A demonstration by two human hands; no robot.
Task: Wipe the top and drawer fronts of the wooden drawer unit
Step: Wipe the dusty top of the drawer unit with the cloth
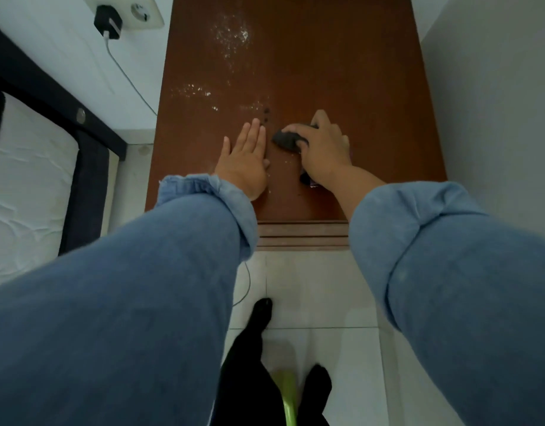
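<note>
The wooden drawer unit (pixel 341 72) stands against the wall, its top still dusty with white specks (pixel 231 35). The top is being wiped now. The left hand (pixel 245 161) lies flat and empty. The right hand (pixel 321 146) squeezes a dark cloth (pixel 285 139), which should rub toward the specks next.

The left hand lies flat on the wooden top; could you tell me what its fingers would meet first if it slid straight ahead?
Probably the small dark spots just beyond the left hand, then white dust.
</note>
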